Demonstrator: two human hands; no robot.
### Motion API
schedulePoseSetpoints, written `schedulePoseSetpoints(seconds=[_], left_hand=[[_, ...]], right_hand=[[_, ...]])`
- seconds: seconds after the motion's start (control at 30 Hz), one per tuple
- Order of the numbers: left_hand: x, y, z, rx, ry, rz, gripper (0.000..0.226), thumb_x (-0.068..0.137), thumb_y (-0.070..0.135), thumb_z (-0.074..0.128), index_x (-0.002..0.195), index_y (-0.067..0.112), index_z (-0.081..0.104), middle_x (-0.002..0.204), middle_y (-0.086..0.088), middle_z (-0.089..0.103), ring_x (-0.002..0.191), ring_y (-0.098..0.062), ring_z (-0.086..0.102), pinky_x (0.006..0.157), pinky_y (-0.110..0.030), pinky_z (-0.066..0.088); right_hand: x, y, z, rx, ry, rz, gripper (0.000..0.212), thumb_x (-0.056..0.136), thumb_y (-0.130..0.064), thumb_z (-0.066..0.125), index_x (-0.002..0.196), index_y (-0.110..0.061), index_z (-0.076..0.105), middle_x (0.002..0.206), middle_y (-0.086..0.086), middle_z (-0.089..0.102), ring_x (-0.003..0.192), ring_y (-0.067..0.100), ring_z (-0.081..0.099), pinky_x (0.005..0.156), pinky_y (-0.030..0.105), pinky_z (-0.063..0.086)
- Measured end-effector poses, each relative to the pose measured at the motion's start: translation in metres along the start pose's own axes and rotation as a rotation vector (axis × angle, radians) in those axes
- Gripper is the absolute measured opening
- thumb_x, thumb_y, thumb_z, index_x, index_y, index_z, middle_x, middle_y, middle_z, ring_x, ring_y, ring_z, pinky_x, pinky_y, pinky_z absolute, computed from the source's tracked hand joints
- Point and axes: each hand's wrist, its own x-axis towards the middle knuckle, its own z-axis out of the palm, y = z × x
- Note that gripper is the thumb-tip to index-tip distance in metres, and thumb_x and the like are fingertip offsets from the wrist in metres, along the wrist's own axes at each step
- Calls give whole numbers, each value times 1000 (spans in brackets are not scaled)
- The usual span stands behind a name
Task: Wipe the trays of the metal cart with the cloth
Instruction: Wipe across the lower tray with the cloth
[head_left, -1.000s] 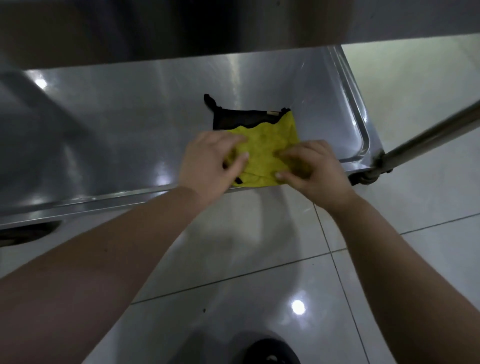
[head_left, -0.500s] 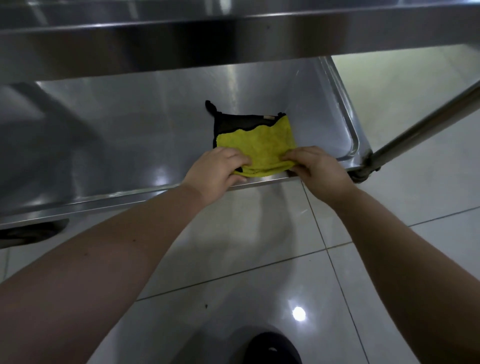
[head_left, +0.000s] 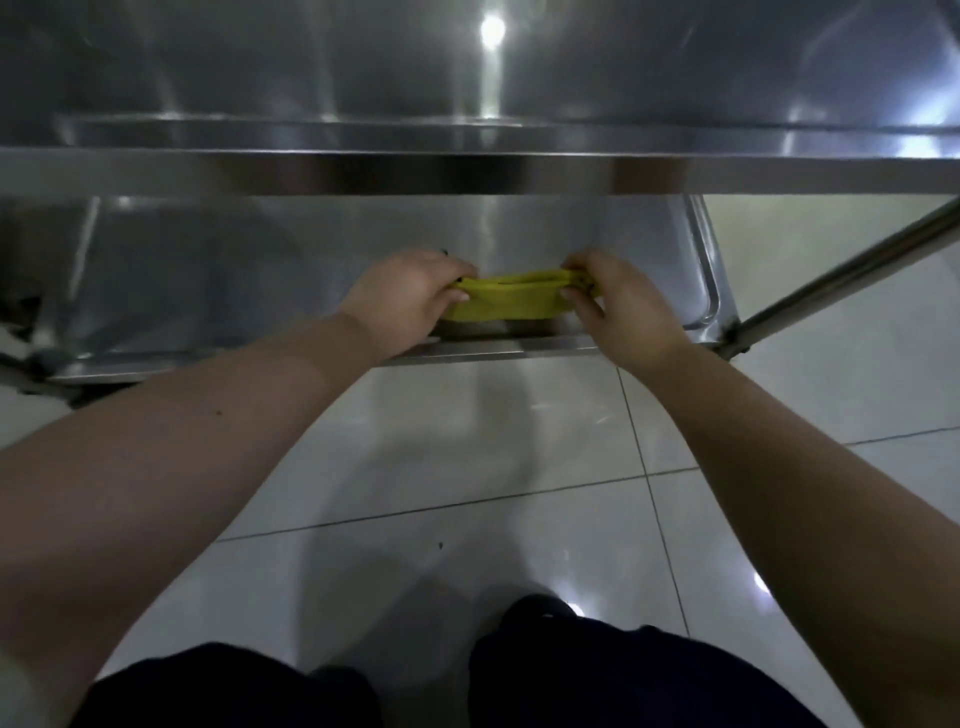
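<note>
yellow: one cloth (head_left: 511, 305) pinched between left hand (head_left: 410, 297) and right hand (head_left: 621, 304), over lower tray (head_left: 249, 275).

The yellow cloth (head_left: 511, 304) is folded into a narrow band, with a dark inner layer showing along its top edge. It is drawn taut just above the lower tray (head_left: 208, 291), close to that tray's front rim and toward its right end; the left hand (head_left: 410, 296) pinches one end and the right hand (head_left: 618, 301) the other. The lower tray is shiny stainless steel, shallow, with a raised rim and rounded corner. The upper tray (head_left: 363, 78), of the same bright steel, sits directly above the lower tray, its front edge overhanging it.
</note>
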Motion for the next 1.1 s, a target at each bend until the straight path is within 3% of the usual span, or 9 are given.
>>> schedulePoseSetpoints(seconds=[0.07, 0.17, 0.27, 0.47, 0.67, 0.73, 0.8, 0.93, 1.1], left_hand=[[-23, -9, -16, 2, -15, -50, 35, 94, 29, 48, 118, 11, 67, 103, -15, 68, 94, -36, 62, 81, -40, 49], [-60, -23, -40, 3, 17, -126, 36, 95, 34, 45, 112, 11, 67, 102, -12, 66, 95, -33, 62, 81, -40, 51], [-102, -37, -69, -4, 150, -199, 33, 94, 31, 49, 108, 9, 68, 101, -11, 64, 89, -29, 62, 74, -34, 52], [-183, -57, -122, 209, 263, -326, 30, 91, 31, 55, 105, 12, 73, 90, -8, 67, 75, -28, 62, 63, -31, 51], [-261, -57, -203, 428, 236, -499, 31, 92, 37, 59, 106, 15, 74, 95, -7, 71, 84, -31, 67, 74, -39, 51], [-284, -42, -242, 446, 205, -579, 32, 92, 39, 56, 105, 15, 73, 93, -6, 71, 87, -30, 66, 76, -40, 49], [-305, -23, -286, 431, 196, -709, 35, 90, 38, 51, 105, 16, 73, 94, -5, 71, 90, -31, 66, 80, -41, 46], [-347, 25, -381, 448, 272, -914, 34, 85, 32, 47, 98, 17, 74, 90, -2, 73, 89, -29, 68, 84, -38, 36], [-381, 105, -525, 521, 393, -1013, 36, 91, 39, 44, 95, 18, 73, 88, 1, 72, 86, -26, 67, 86, -38, 37]], right_hand=[[4, -19, 1, -23, -48, -78, 25, 96, -20, 57, 117, -8, 61, 103, 16, 64, 91, 35, 60, 80, 42, 50], [13, -53, 13, 2, -116, -194, 23, 95, -21, 57, 112, -7, 63, 98, 13, 67, 85, 29, 61, 74, 34, 47], [28, -94, 27, 11, -159, -312, 27, 95, -26, 56, 111, -6, 65, 99, 11, 68, 84, 22, 60, 74, 30, 45], [66, -180, 64, 38, -260, -552, 30, 97, -30, 49, 107, -7, 65, 97, 11, 61, 85, 29, 60, 72, 34, 47], [83, -286, 85, -29, -337, -774, 34, 98, -27, 44, 113, -6, 66, 97, 14, 62, 83, 34, 62, 70, 36, 49], [80, -331, 74, -62, -411, -731, 29, 99, -25, 48, 115, -6, 64, 102, 15, 60, 87, 37, 63, 70, 38, 50], [76, -382, 52, -11, -542, -636, 29, 99, -22, 53, 122, -5, 60, 115, 16, 58, 102, 37, 59, 81, 42, 46], [74, -484, -7, 86, -708, -687, 30, 98, -21, 57, 122, -4, 60, 121, 16, 56, 105, 37, 58, 85, 45, 47], [89, -620, -111, 140, -660, -846, 24, 99, -18, 54, 119, -9, 62, 117, 11, 58, 104, 31, 56, 86, 44, 46]])
